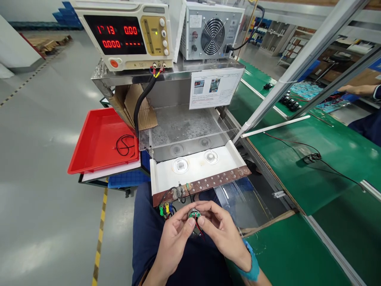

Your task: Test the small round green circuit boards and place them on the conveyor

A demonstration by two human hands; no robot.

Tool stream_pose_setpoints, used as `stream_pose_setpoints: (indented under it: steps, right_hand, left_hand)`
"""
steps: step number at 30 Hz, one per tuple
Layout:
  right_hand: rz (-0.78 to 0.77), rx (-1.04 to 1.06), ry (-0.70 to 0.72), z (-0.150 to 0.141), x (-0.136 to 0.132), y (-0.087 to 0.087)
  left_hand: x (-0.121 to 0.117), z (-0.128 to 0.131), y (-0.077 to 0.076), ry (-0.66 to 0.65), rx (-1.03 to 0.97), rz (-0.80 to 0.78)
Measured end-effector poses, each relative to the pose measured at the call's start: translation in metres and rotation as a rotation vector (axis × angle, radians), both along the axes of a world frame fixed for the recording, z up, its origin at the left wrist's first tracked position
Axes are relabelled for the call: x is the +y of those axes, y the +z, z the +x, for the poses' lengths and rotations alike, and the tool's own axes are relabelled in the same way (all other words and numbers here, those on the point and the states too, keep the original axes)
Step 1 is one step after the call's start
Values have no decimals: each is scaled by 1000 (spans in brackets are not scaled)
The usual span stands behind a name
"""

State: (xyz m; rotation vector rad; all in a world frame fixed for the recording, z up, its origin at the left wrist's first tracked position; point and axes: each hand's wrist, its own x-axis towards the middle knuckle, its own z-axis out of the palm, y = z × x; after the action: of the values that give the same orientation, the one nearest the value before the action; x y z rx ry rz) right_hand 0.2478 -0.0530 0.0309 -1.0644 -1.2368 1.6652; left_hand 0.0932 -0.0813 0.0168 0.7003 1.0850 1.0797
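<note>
Between the fingertips of both my hands is a small round part with a green circuit board (195, 215) on its face, and red and black wires hang from it. My left hand (177, 234) grips its left side, thumb on the near edge. On the other side my right hand (219, 230), with a blue band at the wrist, holds it between thumb and fingers. Just beyond my hands runs a brown terminal strip (205, 184) with metal studs. Green and yellow clips (164, 209) on dark leads hang at its left end.
A power meter (125, 35) with red digits and a grey fan-backed unit (212, 33) stand on the metal shelf. At left, a red tray (98, 139) holds a black cable. A wired round part (312, 158) lies on the green bench (285, 178). Another person's hand (357, 90) is at far right.
</note>
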Motion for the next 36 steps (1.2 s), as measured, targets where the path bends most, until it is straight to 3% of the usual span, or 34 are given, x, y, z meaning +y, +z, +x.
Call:
stream_pose_setpoints:
  steps: [8, 24, 36]
  right_hand:
    - [24, 28, -26, -3, -1, 1]
    - [-80, 87, -21, -1, 2, 2]
    - [-151, 156, -3, 2, 7, -8]
  left_hand:
    - [-2, 0, 0, -1, 4, 27]
    - [2, 0, 5, 27, 71, 6]
    - [2, 0, 3, 56, 98, 5]
